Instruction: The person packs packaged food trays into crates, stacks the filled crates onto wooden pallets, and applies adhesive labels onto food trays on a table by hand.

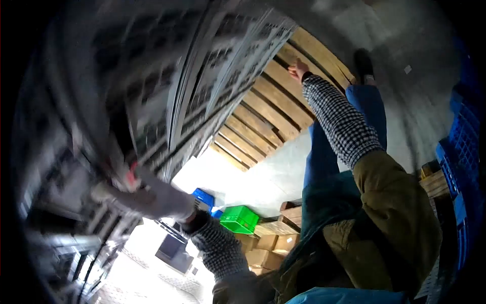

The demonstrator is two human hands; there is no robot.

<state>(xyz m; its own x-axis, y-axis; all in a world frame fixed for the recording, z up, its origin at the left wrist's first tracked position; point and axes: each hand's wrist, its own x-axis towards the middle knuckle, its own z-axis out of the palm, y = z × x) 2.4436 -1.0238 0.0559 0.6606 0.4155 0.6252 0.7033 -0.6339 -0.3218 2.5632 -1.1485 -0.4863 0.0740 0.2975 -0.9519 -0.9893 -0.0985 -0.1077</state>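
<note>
My left hand (147, 195), in a pale glove, reaches toward a tall stack of grey lattice-sided crates (152, 86). Motion smears its fingers, so their grip is hidden from me. A small red patch (131, 175) shows at the glove; I cannot make out what it is. Out over a wooden slatted pallet (258, 114), my right hand (298, 69) hangs with its fingers curled and nothing visible in them. Both arms wear black-and-white checked sleeves, the right one below a brown upper sleeve.
Blue plastic pallets or crates (458, 152) stand along the right edge. Beyond my arms are a green crate (239, 219), a blue crate (203, 197) and several cardboard boxes (268, 251). My foot (363, 63) is on the grey floor (405, 96) beside the wooden pallet.
</note>
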